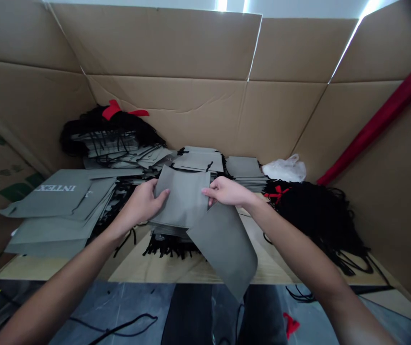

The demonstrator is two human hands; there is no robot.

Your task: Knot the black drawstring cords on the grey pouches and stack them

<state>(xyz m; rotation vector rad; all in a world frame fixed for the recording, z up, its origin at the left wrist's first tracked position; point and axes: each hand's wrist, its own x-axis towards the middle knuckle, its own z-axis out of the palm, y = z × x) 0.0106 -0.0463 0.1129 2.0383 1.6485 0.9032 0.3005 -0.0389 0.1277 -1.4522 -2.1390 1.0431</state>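
My left hand (149, 199) is closed on the left edge of a flat grey bag (182, 195), thumb on top. My right hand (225, 190) pinches at that bag's right edge. From beneath the right hand a second grey piece (228, 244) hangs slantwise past the table's front edge; whether it is joined to the bag is hidden. Under the bag lies a stack of grey pieces with black cord ends (172, 245) sticking out at the front.
Grey bags (59, 191), the top one printed INTEX, overlap on the left. Black cord bundles with red ties lie at the back left (115, 127) and right (309, 215). Grey stacks (244, 167) and a white plastic bag (285, 167) stand behind. Cardboard walls (176, 48) enclose the wooden table (133, 268).
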